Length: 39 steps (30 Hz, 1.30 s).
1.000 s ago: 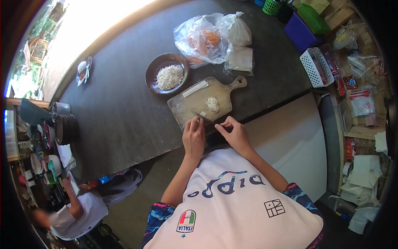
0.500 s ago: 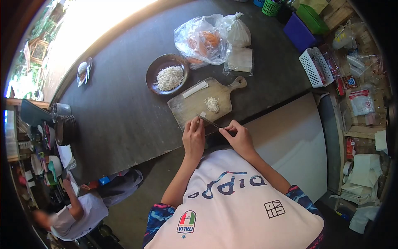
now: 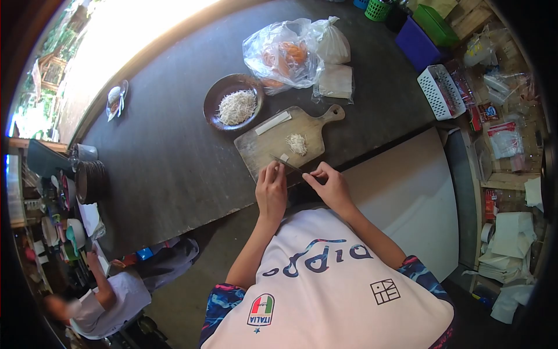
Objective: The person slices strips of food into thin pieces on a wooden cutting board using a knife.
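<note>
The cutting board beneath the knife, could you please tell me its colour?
The cutting board is light brown, best seen in the head view.

View right: purple bin point(image 3: 419, 45), white perforated basket point(image 3: 431, 98) | view left: stacked dark dishes point(image 3: 91, 182), person point(image 3: 119, 299)

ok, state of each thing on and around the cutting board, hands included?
Right hand: closed on knife handle
Left hand: fingers bent at board's near edge; grip unclear
Knife: held, blade by a small white piece
Wooden cutting board: flat on table
Long white strip: unshredded
Pale shreds: heaped on board
Brown bowl: uncovered, holding more shreds
Clear plastic bag: orange contents; closure unclear
</note>
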### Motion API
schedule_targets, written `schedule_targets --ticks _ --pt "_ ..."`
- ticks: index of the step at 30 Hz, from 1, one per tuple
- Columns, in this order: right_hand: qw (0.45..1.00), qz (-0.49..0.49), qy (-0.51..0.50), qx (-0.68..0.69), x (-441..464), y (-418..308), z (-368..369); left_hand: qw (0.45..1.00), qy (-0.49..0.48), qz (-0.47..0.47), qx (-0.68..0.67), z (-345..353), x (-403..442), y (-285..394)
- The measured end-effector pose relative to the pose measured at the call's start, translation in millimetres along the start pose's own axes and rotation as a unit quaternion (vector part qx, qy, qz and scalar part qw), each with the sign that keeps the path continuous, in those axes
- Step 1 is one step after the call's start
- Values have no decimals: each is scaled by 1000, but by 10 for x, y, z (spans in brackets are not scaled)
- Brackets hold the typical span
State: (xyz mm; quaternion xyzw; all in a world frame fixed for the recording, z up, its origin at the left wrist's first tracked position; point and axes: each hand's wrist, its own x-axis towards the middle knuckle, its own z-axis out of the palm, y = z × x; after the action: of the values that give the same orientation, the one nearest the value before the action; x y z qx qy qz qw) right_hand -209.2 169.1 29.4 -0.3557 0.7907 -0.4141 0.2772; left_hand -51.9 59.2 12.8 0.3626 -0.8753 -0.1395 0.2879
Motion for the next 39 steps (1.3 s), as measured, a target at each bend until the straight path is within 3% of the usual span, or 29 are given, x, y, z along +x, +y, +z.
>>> schedule_targets --ticks 27,39 --pt "999 -22 14 -19 -99 0 -54 1000 3 8 -10 8 -19 -36" --pt "999 14 -2 -34 -101 -38 -75 1000 14 5 -18 8 -24 -35"
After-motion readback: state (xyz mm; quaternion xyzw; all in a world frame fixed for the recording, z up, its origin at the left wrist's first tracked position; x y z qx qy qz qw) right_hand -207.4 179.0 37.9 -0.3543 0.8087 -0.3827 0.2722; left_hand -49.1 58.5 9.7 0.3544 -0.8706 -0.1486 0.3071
